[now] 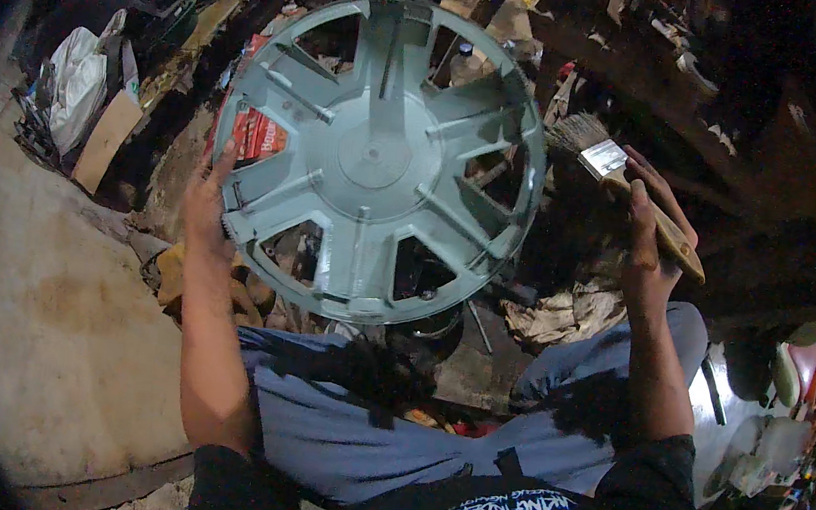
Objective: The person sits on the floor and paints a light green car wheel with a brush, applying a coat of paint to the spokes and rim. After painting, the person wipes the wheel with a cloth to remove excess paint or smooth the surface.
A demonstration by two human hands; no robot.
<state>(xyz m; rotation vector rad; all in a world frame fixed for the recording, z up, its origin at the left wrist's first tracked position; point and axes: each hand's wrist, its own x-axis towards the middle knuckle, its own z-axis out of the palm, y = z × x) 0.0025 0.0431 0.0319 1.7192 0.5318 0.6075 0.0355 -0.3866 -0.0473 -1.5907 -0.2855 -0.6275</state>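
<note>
A large grey-green wheel cover (371,155) with broad spokes and a round hub is held up in front of me, over my lap. My left hand (208,202) grips its left rim; part of that hand is hidden behind the edge. To the right of the cover, my right hand (655,223) is closed round the wooden handle of a paintbrush (602,160). The brush has a shiny metal band, and its dark bristles point up and left, close to the cover's right rim but apparently apart from it.
Crumpled brown paper (567,314) lies beyond my right knee. A white plastic bag (77,86) and a cardboard piece (107,142) sit among clutter at the left. A bottle (465,63) shows through the cover's opening. Various items (794,400) crowd the far right.
</note>
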